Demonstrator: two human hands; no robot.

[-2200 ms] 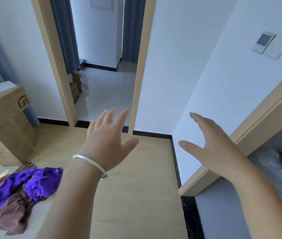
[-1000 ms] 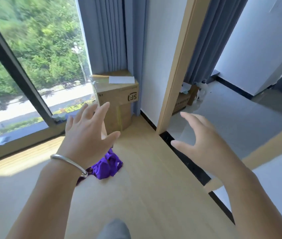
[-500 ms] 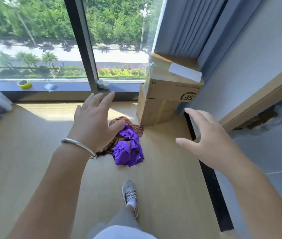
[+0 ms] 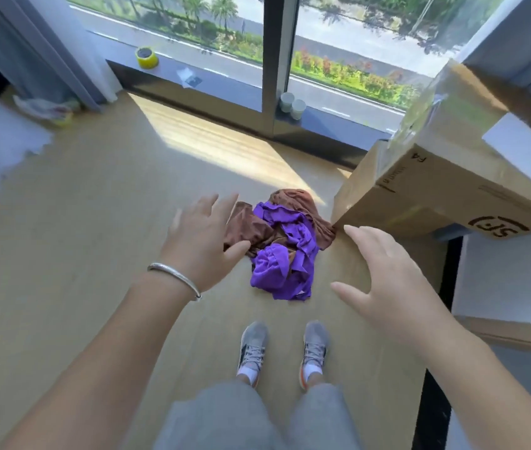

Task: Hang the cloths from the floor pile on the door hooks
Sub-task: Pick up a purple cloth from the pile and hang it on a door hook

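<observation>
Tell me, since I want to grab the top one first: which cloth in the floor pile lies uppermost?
The purple cloth. It is draped over the brown cloth, which shows only at the pile's far and left edges.

Purple cloth, brown cloth, tan floor

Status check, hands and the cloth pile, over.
Left hand open, right hand open, both empty. Cloth pile on floor, untouched. Cardboard box beside pile.
</observation>
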